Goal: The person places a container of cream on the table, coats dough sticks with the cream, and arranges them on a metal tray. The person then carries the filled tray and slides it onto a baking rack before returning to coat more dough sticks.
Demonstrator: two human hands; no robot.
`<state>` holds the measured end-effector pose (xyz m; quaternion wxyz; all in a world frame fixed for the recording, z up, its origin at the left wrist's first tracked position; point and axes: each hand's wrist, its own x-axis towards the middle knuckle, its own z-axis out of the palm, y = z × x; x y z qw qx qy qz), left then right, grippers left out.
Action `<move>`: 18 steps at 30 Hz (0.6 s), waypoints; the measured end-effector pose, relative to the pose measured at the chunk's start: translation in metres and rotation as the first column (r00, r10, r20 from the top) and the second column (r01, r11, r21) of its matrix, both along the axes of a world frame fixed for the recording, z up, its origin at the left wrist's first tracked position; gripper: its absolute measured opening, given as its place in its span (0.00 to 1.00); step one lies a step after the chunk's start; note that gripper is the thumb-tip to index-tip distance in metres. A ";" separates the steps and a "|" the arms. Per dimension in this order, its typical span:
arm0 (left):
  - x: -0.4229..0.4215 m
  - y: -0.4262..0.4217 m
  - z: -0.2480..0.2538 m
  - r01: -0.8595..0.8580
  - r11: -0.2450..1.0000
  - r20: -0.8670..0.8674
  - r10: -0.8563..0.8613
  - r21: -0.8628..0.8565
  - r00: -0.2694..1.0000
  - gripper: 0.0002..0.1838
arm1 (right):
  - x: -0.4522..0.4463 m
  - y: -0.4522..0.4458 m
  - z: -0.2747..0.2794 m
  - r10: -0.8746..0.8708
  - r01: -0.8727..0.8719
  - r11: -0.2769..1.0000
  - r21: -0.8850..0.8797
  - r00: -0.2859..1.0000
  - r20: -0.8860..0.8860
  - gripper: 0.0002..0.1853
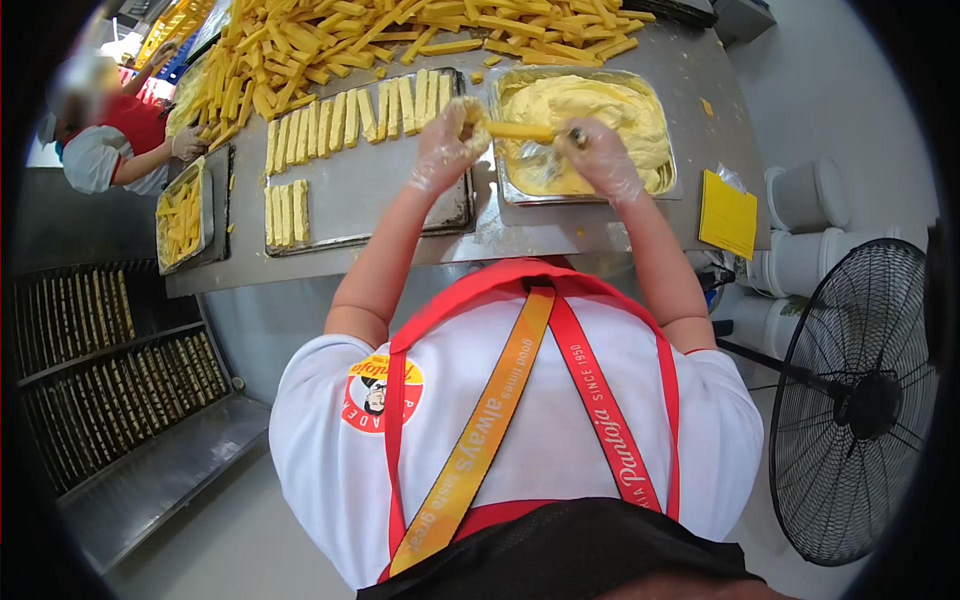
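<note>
My left hand [450, 145], in a clear glove smeared with cream, is closed around the near end of a yellow stick [522, 131], which looks like cake or toasted bread. My right hand [600, 162], also gloved, grips a tool with a dark handle end; its blade is hidden or covered in cream. Both hands are raised over the gap between a metal pan of pale yellow cream [640, 110] and a flat baking tray [370, 200]. On that tray lie cream-coated sticks [345, 122] in a back row, with several more [287, 213] at the front left.
A large heap of plain yellow sticks [300, 45] covers the table's back. A small pan of sticks [182, 225] stands at left, near a co-worker's gloved hand [188, 143]. A yellow cloth [728, 213] lies at right. A fan [850, 400], white buckets [808, 195] and a tray rack [120, 390] stand around.
</note>
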<state>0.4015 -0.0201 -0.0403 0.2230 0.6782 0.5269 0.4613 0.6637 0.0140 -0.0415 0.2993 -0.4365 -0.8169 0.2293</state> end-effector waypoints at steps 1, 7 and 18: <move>0.005 -0.007 -0.008 -0.001 1.000 -0.042 0.001 -0.007 0.999 0.14 | -0.001 -0.012 0.010 0.120 -0.123 0.990 0.070 0.992 0.036 0.10; 0.023 -0.015 -0.024 0.026 0.999 -0.254 -0.018 0.031 0.967 0.10 | 0.019 -0.003 0.023 -0.252 0.177 0.913 -0.367 0.953 -0.167 0.13; 0.027 -0.012 -0.032 0.021 0.999 -0.337 -0.009 0.031 0.942 0.12 | 0.004 -0.010 -0.013 -0.417 0.140 0.871 -0.471 0.718 -0.557 0.09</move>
